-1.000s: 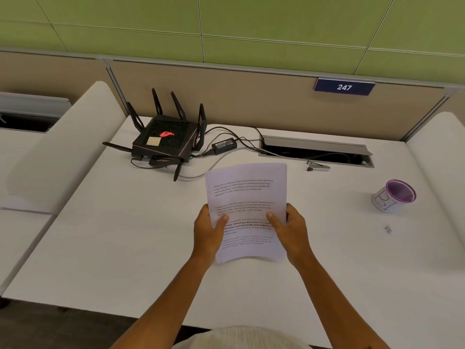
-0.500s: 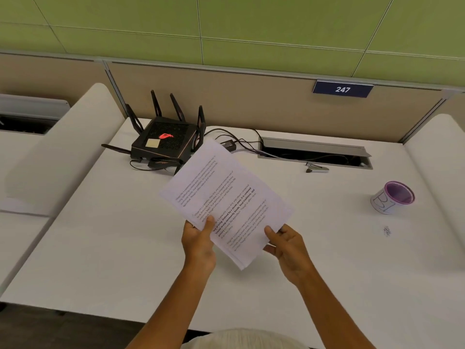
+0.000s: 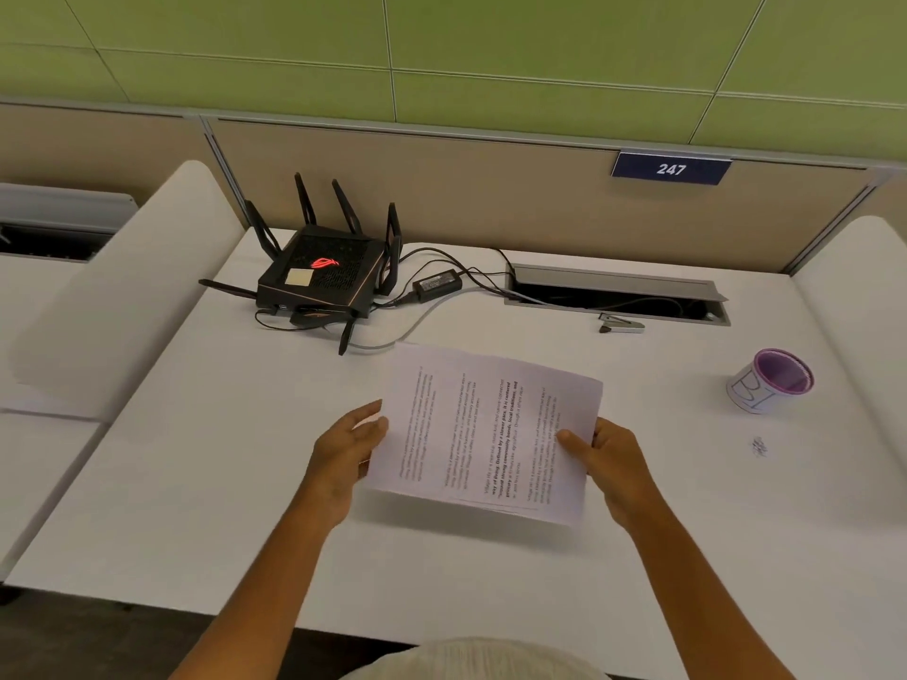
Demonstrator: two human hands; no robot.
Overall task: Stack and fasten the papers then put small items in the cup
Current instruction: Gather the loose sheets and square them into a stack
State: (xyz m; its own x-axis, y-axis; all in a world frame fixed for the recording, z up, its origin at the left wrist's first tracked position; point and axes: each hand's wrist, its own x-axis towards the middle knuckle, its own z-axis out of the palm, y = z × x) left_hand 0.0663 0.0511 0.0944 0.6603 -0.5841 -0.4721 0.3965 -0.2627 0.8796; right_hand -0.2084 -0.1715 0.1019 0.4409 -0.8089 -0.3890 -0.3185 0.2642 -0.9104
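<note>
Bare desk point(image 3: 196, 483) left; router point(image 3: 321, 282) behind.

Both hands held a stack of white printed papers point(image 3: 491, 434) sideways above the white desk point(image 3: 196, 483): the left hand point(image 3: 343, 458) supported its left edge, and the right hand point(image 3: 606, 461) gripped its right edge, thumb on top. A purple-rimmed white cup point(image 3: 768, 380), a small silver stapler point(image 3: 621, 326) and a black antenna router point(image 3: 319, 277) stood well apart.
</note>
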